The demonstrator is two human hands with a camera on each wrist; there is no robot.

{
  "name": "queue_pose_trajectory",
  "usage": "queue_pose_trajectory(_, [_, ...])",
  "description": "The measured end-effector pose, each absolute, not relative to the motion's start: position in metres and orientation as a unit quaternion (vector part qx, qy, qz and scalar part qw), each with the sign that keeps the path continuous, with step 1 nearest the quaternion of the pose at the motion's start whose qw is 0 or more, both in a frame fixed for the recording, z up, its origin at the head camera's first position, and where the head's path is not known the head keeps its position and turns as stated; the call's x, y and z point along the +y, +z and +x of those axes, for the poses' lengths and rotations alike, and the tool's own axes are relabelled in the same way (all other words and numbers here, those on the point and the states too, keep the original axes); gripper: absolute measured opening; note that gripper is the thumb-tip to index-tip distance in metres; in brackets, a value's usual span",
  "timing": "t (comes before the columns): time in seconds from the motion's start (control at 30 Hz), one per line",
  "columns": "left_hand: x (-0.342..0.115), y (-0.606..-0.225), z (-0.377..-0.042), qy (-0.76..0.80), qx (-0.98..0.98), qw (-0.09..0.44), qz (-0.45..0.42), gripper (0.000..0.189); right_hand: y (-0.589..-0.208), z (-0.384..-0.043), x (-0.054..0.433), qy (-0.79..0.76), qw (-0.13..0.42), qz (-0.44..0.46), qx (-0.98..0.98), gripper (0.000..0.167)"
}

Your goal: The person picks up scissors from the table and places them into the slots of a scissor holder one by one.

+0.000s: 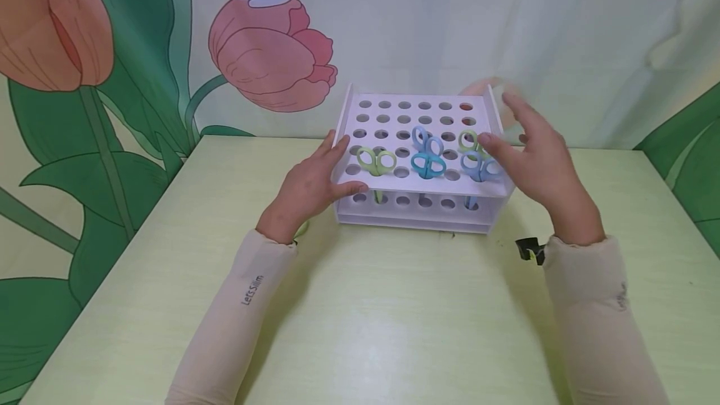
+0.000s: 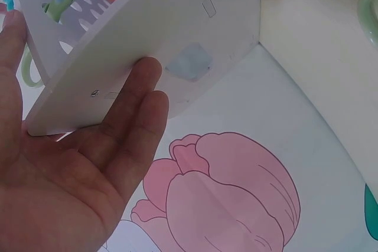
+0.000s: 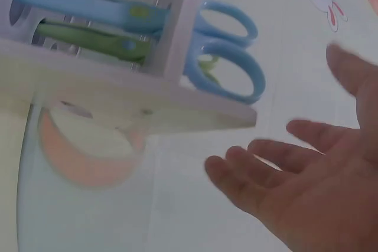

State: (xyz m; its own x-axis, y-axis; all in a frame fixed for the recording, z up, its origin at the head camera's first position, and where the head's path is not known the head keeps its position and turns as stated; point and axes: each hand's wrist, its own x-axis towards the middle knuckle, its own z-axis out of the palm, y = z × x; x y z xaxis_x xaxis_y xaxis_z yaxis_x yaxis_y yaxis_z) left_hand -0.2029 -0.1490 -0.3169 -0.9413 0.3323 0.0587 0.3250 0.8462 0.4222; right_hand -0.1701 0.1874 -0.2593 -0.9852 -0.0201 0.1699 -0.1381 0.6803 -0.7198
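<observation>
A white rack with rows of round holes stands on the table. Several small scissors hang in its holes, handles up: green scissors at the left, teal scissors and light blue scissors near the middle, more blue scissors and green scissors at the right. My left hand holds the rack's left side, thumb at the front corner and fingers along the outer side panel. Beside the right side, my right hand has spread fingers, apart from the rack in the right wrist view.
The pale green table ends at a patterned curtain close behind the rack. A light green loop is partly hidden behind my left wrist. Something orange shows through the rack's back right holes.
</observation>
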Motion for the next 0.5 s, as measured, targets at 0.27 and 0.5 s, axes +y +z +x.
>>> queue_pose_trajectory(0.27, [-0.148, -0.318, -0.203, 0.216, 0.962, 0.008, 0.169, 0.102, -0.272, -0.179, 0.2, 0.37, 0.004, 0.097, -0.924, 0.129])
queue_pose_trajectory(0.5, [-0.149, -0.317, -0.204, 0.217, 0.961, 0.009, 0.17, 0.101, -0.283, -0.187, 0.205, 0.338, -0.023, 0.115, -0.934, 0.142])
